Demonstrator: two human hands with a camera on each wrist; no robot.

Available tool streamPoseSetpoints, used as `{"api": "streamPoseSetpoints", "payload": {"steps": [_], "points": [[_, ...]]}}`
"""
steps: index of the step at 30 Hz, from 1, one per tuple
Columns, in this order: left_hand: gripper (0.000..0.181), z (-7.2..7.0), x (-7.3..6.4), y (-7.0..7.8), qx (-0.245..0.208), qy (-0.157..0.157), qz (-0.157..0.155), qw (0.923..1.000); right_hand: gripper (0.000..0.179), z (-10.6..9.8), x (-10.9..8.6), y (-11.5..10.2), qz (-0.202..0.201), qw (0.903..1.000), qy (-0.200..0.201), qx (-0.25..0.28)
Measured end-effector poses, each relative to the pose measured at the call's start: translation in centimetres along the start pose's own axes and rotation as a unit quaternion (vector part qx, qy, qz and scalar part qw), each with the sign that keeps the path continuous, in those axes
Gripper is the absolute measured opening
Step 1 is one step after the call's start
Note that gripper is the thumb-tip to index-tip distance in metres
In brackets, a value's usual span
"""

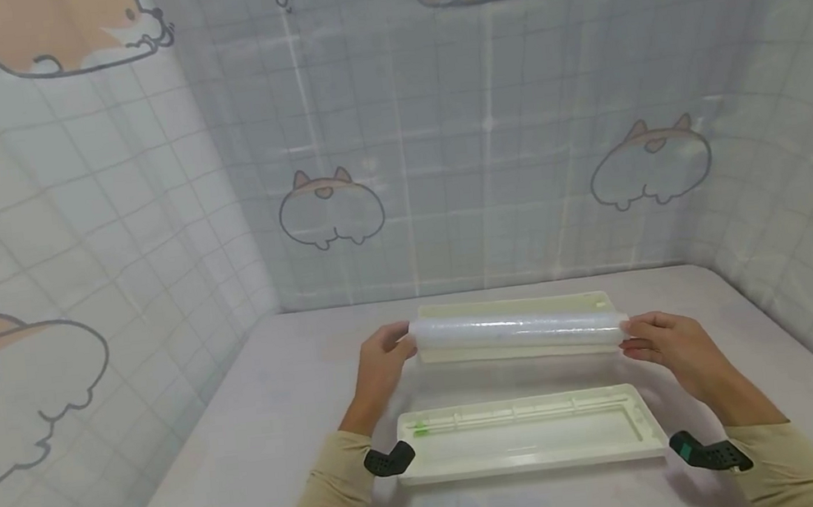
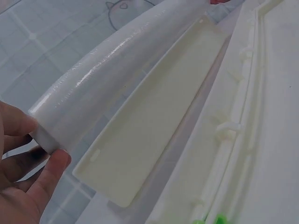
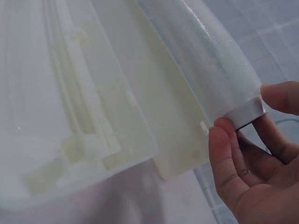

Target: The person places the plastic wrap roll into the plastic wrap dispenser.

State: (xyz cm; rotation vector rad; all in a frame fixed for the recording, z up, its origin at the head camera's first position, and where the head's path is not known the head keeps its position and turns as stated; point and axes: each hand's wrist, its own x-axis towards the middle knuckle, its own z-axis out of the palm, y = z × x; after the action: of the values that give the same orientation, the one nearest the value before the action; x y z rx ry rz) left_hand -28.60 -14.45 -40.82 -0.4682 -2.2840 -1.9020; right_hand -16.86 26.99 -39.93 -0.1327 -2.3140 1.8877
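A roll of clear plastic wrap (image 1: 519, 331) is held level between both hands. My left hand (image 1: 381, 363) grips its left end, thumb and fingers around the rim, as the left wrist view shows on the roll (image 2: 98, 70). At the other end, my right hand (image 1: 672, 345) pinches the core with fingertips and thumb (image 3: 280, 97). Behind and below the roll lies a flat cream panel (image 1: 516, 305), partly hidden by it in the head view. Nearer to me is a long cream tray-like case (image 1: 523, 444) with a rail along its far side and small green pieces (image 1: 421, 429) at the left.
The pale tabletop (image 1: 262, 434) carries the case and panel. A curtain-like sheet (image 1: 474, 114) with a grid and cartoon dogs stands behind the table and along both sides. Black wrist bands (image 1: 389, 459) sit over both tan sleeves (image 1: 328, 497).
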Motion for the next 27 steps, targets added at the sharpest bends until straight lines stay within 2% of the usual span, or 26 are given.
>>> {"api": "streamPoseSetpoints", "payload": {"steps": [6,21,27], "points": [[0.029,0.3,0.2,0.2,0.021,-0.004,-0.007,0.9998,0.057,-0.1,0.4,-0.1,-0.001,1.0000,0.007,-0.006],[0.032,0.7,1.0,1.0,0.026,-0.006,-0.008,0.9996,0.057,-0.3,1.1,-0.9,-0.015,0.9995,0.016,-0.022],[0.034,1.0,1.9,1.1,0.001,0.000,-0.022,0.9998,0.060,-0.6,1.6,-1.3,-0.013,0.9989,0.016,-0.043]]}}
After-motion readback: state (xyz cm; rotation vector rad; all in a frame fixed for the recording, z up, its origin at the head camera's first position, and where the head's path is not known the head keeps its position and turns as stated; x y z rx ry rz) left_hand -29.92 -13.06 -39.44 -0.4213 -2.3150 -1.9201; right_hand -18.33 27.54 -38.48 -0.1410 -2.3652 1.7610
